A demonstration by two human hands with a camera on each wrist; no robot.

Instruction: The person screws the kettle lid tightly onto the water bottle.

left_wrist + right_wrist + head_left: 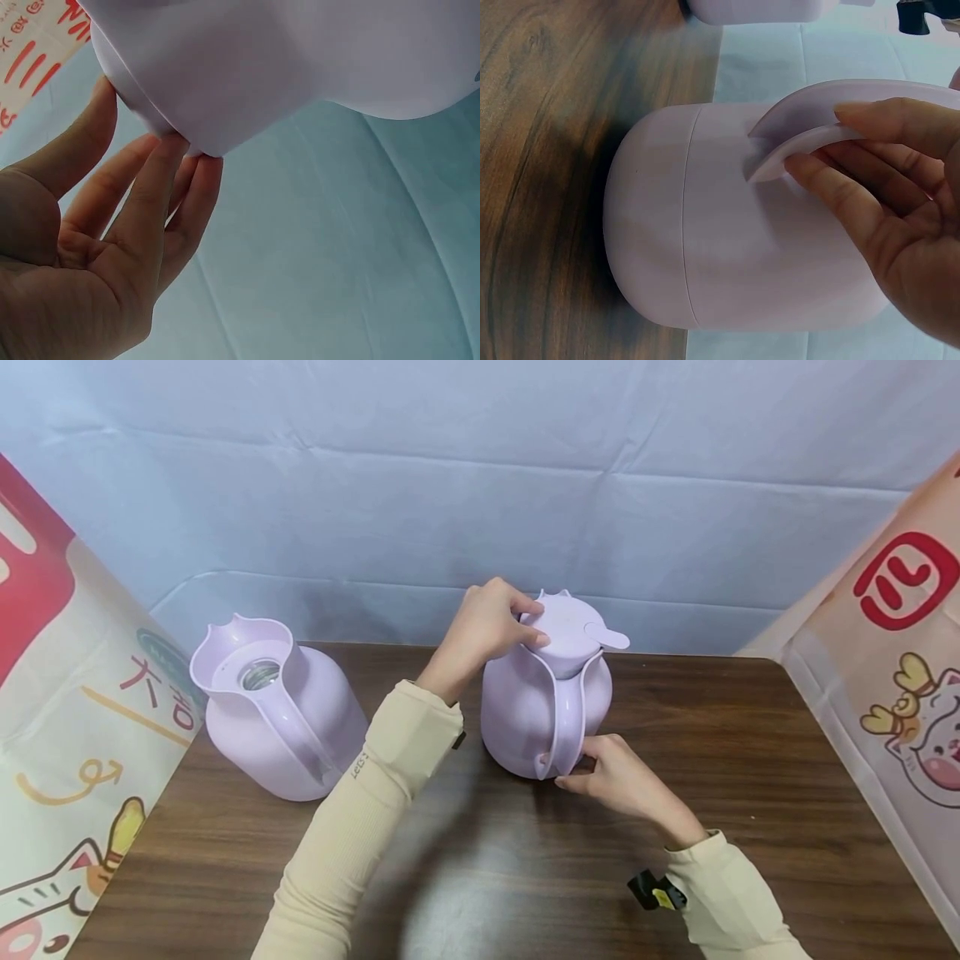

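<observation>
Two pale lilac vacuum jugs stand upright on the table. My left hand (pixel 495 618) is at the top of the right jug (pixel 517 718), its thumb and fingers gripping the left edge of the round lid (pixel 570 622). That lid sits in the jug's mouth, its tab pointing right. In the left wrist view, the left hand's fingertips (pixel 174 142) press against the lilac edge. Low on the same jug, my right hand (pixel 622 777) pinches the bottom end of the handle (pixel 568 727). The right wrist view shows thumb and finger on either side of the handle's lower tip (pixel 780 156).
The other jug (pixel 330 702) stands to the left without a lid, its round inner opening (pixel 260 674) showing. A pale blue cloth (pixel 450 510) hangs behind the brown wooden table (pixel 690 718). Printed panels with cartoon figures flank both sides.
</observation>
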